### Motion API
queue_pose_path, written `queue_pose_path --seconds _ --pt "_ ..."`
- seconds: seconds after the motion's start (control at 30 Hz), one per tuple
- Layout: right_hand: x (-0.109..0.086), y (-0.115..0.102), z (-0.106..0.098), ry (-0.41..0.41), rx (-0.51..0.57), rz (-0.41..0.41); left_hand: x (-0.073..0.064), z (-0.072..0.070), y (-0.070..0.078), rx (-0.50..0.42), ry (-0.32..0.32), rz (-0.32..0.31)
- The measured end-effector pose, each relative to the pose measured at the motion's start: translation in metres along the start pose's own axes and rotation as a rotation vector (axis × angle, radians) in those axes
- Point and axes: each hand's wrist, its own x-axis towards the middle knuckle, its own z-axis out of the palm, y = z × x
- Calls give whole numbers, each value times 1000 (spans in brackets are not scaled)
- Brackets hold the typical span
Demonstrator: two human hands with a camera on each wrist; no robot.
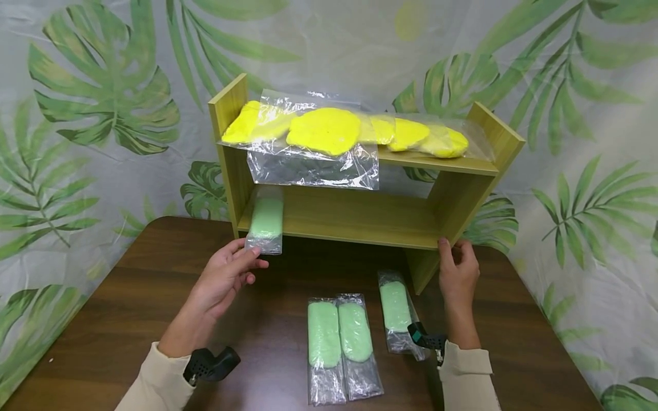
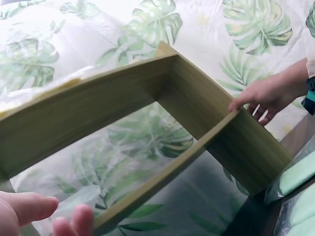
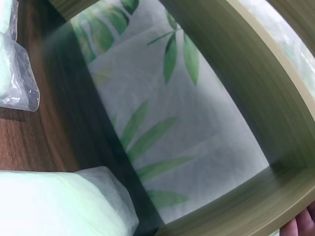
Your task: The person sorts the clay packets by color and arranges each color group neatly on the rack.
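Note:
My left hand [image 1: 224, 279] pinches the near end of a clear plastic bag with a flat light green slab [image 1: 268, 217] inside. That bag lies on the left end of the lower board of a small wooden shelf [image 1: 354, 220], its end hanging past the front edge. In the left wrist view, the left thumb and fingers [image 2: 84, 219] show close to the board, with the translucent bag at them. My right hand [image 1: 458, 274] grips the shelf's right side panel, thumb at the front edge and fingers around the outside. Only its fingertips [image 3: 301, 223] show in the right wrist view.
On the upper board lie several bagged yellow slabs [image 1: 325, 130], one bag drooping over the front edge. Two bagged green slabs [image 1: 324, 337] lie side by side on the dark wooden table [image 1: 267, 337], a third [image 1: 396, 308] by the shelf's right foot. A leaf-patterned cloth [image 1: 339, 51] hangs behind.

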Motion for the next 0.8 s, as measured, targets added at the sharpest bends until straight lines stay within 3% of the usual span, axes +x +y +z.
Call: queue_pose_path --seconds 0.27,0.5,0.63,0.8 --pt "2 2 0 1 3 6 4 -2 -5 -61 38 6" --pt "3 2 0 -3 5 10 5 -4 -5 -113 12 25" --pt "2 2 0 -4 -1 12 6 -3 -8 -57 -15 12" --pt "2 3 0 0 -1 4 8 3 -19 74 -128 -31"
